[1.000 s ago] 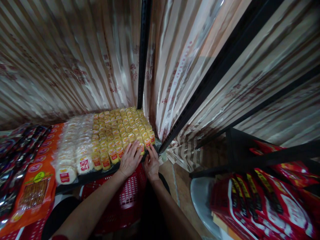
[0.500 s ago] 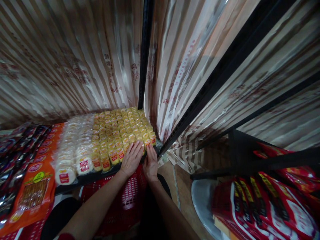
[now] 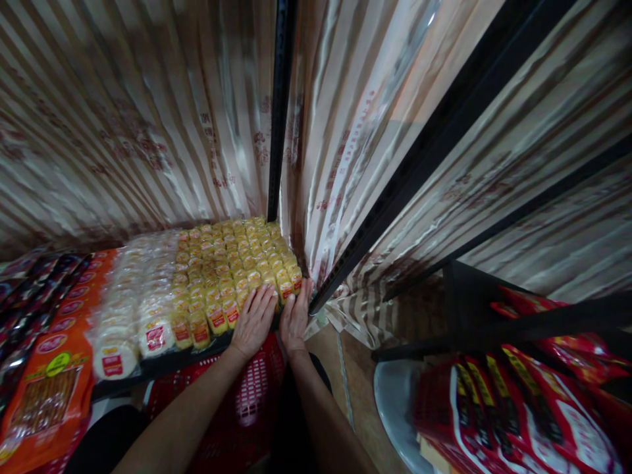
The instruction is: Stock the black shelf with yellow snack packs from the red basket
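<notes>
Rows of small yellow-wrapped snack packs stand packed together on a dark shelf. Against their front, near the right end, my left hand lies with its fingers stretched out. My right hand is at the front right corner of the rows, fingers straight and pointing up along the last packs. Neither hand has a pack wrapped in its fingers. To the left of the yellow packs are clear-wrapped round white snacks with red labels. The undersides of both palms are hidden.
Orange snack bags and dark packs lie on the left. Below my arms is a red perforated basket. A black metal post stands at right, near striped curtains. Red bags and a grey basin are lower right.
The view has shifted slightly, so everything sits a little further left and lower. My right hand has moved from the front to the packs' right corner, with its fingers straighter.
</notes>
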`<state>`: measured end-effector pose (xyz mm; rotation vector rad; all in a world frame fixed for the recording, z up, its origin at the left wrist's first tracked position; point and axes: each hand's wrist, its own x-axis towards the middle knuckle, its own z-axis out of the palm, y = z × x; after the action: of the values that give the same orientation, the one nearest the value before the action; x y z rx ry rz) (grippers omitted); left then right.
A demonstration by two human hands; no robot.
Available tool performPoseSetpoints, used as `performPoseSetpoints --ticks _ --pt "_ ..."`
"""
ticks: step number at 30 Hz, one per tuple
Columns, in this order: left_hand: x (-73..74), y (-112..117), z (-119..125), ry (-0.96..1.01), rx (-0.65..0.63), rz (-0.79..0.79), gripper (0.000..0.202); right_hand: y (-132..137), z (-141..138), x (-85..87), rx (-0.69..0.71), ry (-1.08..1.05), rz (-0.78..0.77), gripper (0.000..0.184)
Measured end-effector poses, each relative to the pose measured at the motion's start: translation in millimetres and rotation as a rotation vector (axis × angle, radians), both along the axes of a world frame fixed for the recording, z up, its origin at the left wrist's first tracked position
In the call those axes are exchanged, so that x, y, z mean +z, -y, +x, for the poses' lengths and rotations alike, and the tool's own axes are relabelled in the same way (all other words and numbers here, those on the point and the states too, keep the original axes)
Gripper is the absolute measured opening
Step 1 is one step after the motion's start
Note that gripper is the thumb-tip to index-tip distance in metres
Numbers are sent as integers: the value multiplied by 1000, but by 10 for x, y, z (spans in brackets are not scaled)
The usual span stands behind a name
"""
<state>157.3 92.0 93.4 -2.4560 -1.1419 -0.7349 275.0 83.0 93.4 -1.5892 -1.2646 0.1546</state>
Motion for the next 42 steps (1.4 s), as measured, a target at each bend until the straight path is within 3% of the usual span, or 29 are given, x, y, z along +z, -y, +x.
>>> performPoseSetpoints --ticks 10,15,21,34,42 --pt "62 38 26 94 36 20 45 -143 -42 101 -51 43 14 53" --pt "101 38 33 104 10 -10 45 -249 19 60 15 91 20 52" --pt "78 13 29 125 -3 -9 44 -283 -53 -1 -17 121 -26 52" --pt "138 19 33 83 -7 -74 51 -297 -4 64 22 134 -4 55" --pt "80 -20 37 66 -24 -72 58 -345 -19 8 23 229 -53 56"
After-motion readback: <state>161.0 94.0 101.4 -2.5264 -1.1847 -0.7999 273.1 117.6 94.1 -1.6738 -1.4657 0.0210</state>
